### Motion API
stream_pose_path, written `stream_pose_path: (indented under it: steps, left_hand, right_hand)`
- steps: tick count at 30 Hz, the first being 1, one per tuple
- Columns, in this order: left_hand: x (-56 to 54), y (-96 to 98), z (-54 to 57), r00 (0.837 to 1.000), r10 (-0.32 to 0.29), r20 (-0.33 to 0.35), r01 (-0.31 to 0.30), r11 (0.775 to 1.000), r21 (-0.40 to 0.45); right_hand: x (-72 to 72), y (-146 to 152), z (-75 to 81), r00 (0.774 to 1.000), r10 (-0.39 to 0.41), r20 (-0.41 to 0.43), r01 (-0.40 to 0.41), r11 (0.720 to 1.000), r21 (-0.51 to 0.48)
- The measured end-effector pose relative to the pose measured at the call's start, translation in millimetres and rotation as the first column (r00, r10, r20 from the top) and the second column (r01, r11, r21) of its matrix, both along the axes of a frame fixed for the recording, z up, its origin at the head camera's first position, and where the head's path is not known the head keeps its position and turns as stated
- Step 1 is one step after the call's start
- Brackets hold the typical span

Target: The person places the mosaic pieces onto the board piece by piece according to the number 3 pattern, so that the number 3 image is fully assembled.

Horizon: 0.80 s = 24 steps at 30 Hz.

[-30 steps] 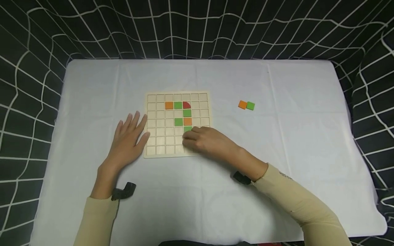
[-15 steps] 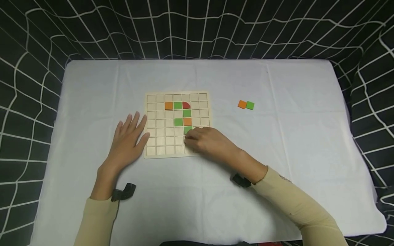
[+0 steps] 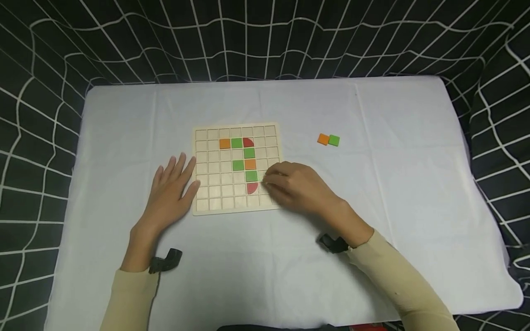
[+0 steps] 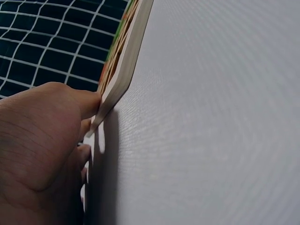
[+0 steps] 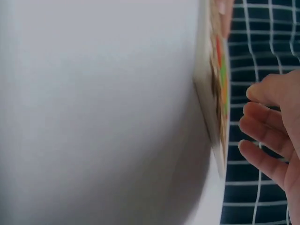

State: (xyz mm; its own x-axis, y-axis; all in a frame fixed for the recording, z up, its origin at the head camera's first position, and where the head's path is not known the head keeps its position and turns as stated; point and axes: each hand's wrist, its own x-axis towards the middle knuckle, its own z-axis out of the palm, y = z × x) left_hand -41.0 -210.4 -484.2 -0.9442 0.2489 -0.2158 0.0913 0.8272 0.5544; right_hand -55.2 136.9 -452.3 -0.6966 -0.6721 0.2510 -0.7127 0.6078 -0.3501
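A pale wooden grid board (image 3: 207,192) lies on the white cloth in the head view. In its cells sit green squares, two orange squares and two rounded red pieces; the lower red piece (image 3: 252,188) is just below a green square (image 3: 251,176). My left hand (image 3: 170,193) lies flat, fingers spread, thumb and index finger at the board's left edge. In the left wrist view its thumb (image 4: 89,103) presses against the board's side. My right hand (image 3: 300,188) hovers over the board's right part, fingers loosely bent. The right wrist view shows nothing between its fingers (image 5: 265,133).
An orange tile (image 3: 323,139) and a green tile (image 3: 334,140) lie touching on the cloth to the right of the board. A dark backdrop with white netting (image 3: 265,41) surrounds the table (image 3: 397,184).
My right hand has drawn back to the right, off the lower part of the board. The lower red piece, hidden before under the fingers, now shows in its cell. The left hand stays put.
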Motion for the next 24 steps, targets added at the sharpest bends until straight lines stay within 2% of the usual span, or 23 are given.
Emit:
stream_pose_path:
  steps: [8,24]
  left_hand:
    - [-0.9,1.1,-0.5,1.000,0.000,-0.008,0.001,1.000,0.004]
    - [-0.7,0.1,-1.0,1.000,0.002,-0.015,-0.002,1.000,-0.001]
  right_hand:
    - [-6.3,18.1,7.1,0.986,-0.154,0.061,0.158,0.986,-0.050]
    - [-20.3,41.7,8.3,0.959,-0.270,0.081,0.279,0.953,-0.122]
